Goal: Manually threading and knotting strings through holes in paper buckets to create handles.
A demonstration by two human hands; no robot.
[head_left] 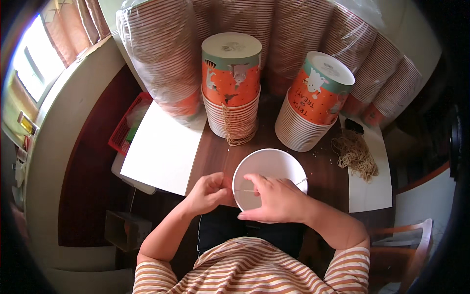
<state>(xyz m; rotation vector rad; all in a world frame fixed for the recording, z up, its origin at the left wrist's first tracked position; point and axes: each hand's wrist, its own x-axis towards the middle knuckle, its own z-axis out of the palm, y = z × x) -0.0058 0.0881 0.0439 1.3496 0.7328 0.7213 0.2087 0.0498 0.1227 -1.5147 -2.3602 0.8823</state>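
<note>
A round white paper bucket (279, 161) faces up at the table's near edge, in front of my body. My left hand (209, 194) is beside its left rim with thumb and fingers pinched together; what they hold, if anything, is too small to make out. Over the bucket's near side lies my right hand (281, 200), thumb and index finger spread apart, the other fingers partly hidden. A thin pale cord (248, 190) runs inside the bucket from the left wall toward my right fingers. Another short bit of cord (301, 181) shows at the right rim.
Two upside-down stacks of orange-and-green printed buckets (230, 73) (316, 98) stand behind. Looped cords (240, 127) hang on the left stack; a tangled cord bundle (356, 154) lies at right. Plastic-wrapped stacks (159, 54) line the back. White sheets (164, 152) and a red basket (128, 122) are at left.
</note>
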